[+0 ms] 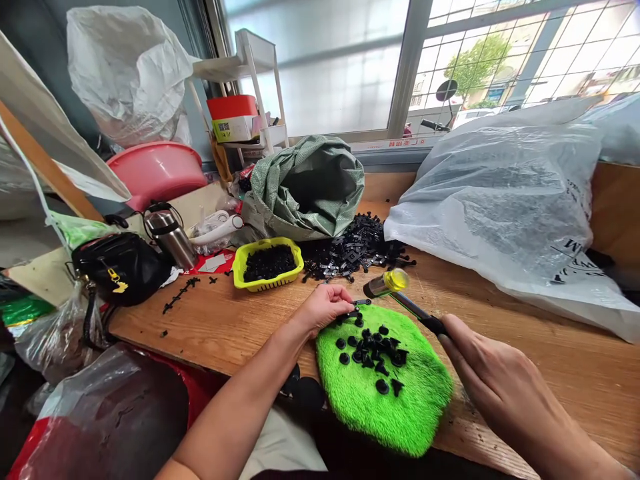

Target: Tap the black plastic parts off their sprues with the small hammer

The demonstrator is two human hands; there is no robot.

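My right hand point(483, 363) grips the dark handle of a small hammer point(387, 283) with a yellow and brown head, raised over the far edge of a bright green fuzzy pad point(380, 407). Several small black plastic pieces point(373, 350) lie on the pad. My left hand point(325, 307) is closed at the pad's far edge, pinching a black plastic part point(357, 308) with its fingertips. The hammer head hovers just right of that part.
A yellow basket point(269, 265) of black bits and a loose heap of black parts point(353, 250) sit behind the pad. A green sack point(305, 187), a big clear plastic bag point(505, 200), a steel flask point(173, 237), a black pouch point(120, 267) and a pink basin point(157, 170) crowd the wooden table point(225, 327).
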